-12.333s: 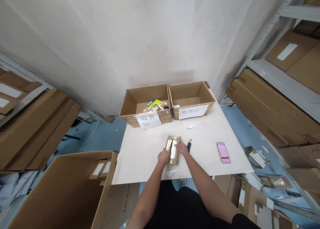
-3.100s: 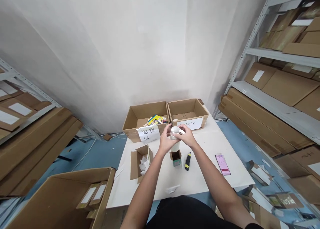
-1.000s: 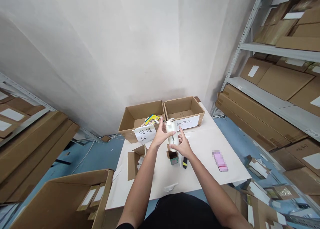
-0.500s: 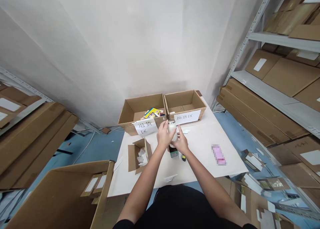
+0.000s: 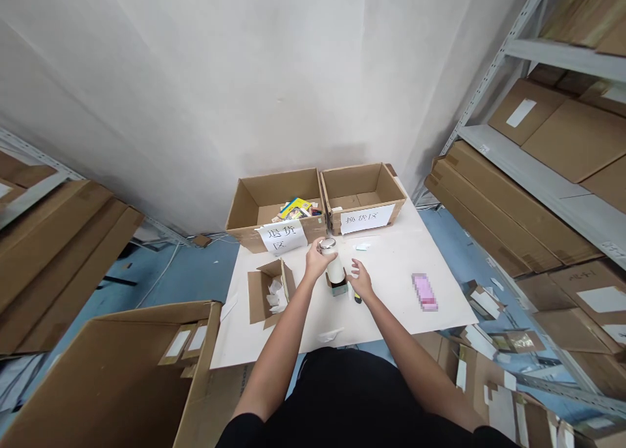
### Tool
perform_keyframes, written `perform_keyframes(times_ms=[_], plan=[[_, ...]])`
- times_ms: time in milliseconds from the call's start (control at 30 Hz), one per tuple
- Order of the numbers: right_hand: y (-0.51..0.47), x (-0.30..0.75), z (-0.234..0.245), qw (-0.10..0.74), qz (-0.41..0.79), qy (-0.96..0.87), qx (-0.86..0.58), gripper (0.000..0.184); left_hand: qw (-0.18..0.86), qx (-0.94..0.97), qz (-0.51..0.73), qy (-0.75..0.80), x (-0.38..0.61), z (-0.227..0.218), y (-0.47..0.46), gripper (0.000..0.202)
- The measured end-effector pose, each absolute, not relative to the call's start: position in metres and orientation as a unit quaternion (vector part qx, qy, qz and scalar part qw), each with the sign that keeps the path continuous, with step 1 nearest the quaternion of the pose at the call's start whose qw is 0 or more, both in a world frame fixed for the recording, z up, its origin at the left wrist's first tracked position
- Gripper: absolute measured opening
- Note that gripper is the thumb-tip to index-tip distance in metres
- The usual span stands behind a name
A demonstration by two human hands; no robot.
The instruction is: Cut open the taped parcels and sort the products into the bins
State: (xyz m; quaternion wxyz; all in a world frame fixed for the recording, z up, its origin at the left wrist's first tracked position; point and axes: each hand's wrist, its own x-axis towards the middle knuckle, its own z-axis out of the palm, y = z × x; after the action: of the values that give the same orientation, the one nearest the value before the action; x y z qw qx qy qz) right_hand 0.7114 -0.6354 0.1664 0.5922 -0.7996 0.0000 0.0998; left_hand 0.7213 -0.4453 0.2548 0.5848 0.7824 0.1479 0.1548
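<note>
White bottle (image 5: 334, 268) at the mouth of a box (image 5: 338, 291)

Centre of the frame, the left hand (image 5: 317, 259) curls its fingers round the bottle near the silver lid (image 5: 327, 243); how deep the base sits, I cannot tell. Just right of it, the right hand (image 5: 360, 280) has its fingers parted, a cutter (image 5: 358, 298) below. Left of centre, a carton (image 5: 257, 298) holds paper (image 5: 277, 296); right of centre lies a phone (image 5: 424, 292).

Our left forearm (image 5: 280, 350) and right forearm (image 5: 411, 357) reach forward and inward; our left hand (image 5: 317, 260) curls in a grip, our right hand (image 5: 362, 282) loosely spread, fingers (image 5: 357, 265) slightly bent.
</note>
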Motion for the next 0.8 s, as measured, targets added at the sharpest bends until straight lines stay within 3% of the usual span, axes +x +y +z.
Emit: perform_keyframes(times_ms=[233,433,633,800], plan=[[-0.629,0.717,0.129,0.495,0.165,-0.014,-0.853,0.019,0.628,0.761,0.108,0.12,0.709,0.218,-0.445,0.07],[-0.626,0.72,0.119,0.467,0.162,0.027,-0.869,0.041,0.612,0.786,0.075,0.054,0.692,0.199,-0.449,0.069],[-0.626,0.72,0.116,0.479,0.157,0.046,-0.862,0.036,0.447,0.894,-0.026,-0.038,0.68,0.184,-0.453,0.064],[-0.625,0.718,0.117,0.479,0.145,0.054,-0.864,0.038,0.439,0.894,-0.084,-0.03,0.677,0.167,-0.456,0.078]])
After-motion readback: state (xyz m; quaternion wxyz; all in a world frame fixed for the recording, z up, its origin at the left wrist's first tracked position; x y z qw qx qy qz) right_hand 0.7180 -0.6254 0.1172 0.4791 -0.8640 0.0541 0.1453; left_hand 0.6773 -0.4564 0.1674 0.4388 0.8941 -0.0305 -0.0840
